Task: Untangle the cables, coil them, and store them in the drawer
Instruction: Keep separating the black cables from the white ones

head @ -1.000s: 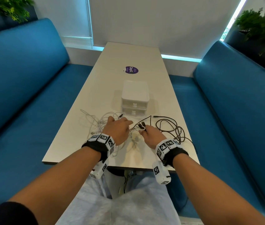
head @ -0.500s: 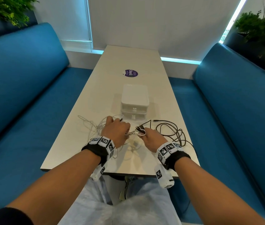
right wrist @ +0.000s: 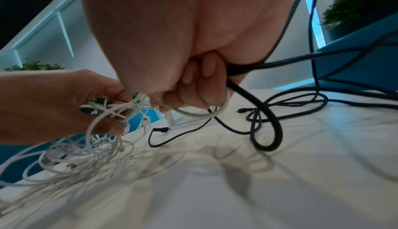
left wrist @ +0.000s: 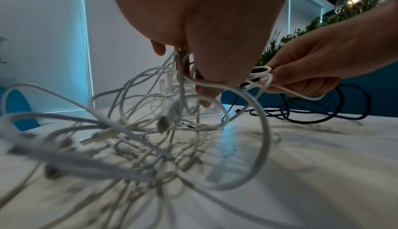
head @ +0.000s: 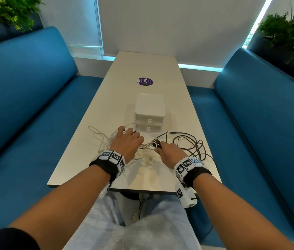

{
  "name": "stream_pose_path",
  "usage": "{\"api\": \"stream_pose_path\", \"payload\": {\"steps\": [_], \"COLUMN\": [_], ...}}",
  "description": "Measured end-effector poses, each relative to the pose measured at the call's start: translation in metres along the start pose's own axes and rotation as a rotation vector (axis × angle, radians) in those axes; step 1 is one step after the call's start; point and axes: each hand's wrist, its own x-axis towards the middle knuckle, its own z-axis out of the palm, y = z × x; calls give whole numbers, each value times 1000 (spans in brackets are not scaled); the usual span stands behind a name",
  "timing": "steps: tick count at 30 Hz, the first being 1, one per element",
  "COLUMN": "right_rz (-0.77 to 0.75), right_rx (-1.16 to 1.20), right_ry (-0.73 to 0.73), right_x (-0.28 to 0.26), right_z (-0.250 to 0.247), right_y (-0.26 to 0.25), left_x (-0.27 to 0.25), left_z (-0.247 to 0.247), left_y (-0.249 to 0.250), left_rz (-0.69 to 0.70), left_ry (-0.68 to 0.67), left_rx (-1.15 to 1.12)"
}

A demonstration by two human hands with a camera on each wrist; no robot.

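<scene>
A tangle of white cables (head: 102, 139) lies on the near half of the table (head: 142, 65), lifted in part off the top (left wrist: 129, 130). My left hand (head: 127, 141) pinches several white strands from above (right wrist: 120, 110). My right hand (head: 169, 152) grips the black cable (right wrist: 269, 130) near its plug together with a white loop (right wrist: 204, 113). The rest of the black cable (head: 193, 143) lies in loose loops to the right. Behind the hands stands a white two-drawer unit (head: 149, 112), both drawers closed.
A purple sticker (head: 144, 81) sits farther up the table. Blue bench seats (head: 25, 105) run along both sides, with plants (head: 290, 33) behind the backrests. The table's near edge (head: 133, 189) is just above my lap.
Both hands stay at the tangle. The left hand's fingers have curled down into the white strands, and the right hand has shifted slightly with the black plug and white loop.
</scene>
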Motion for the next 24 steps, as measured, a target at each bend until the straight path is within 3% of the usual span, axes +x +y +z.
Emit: {"api": "stream_pose_path", "payload": {"steps": [13,17,24], "right_rz": [65,91,80], "right_rx": [-105,-108,-146], "right_ry": [5,-2,-3], "right_x": [0,1,-4], "right_z": [-5,-2,2], "right_y": [3,2,1], "left_x": [-5,-9,-11], "left_z": [0,4,2], "left_y": [5,2,-1], "left_rz": [104,77,18], "left_ry": [8,40,-96], "left_rx": [96,72,122]}}
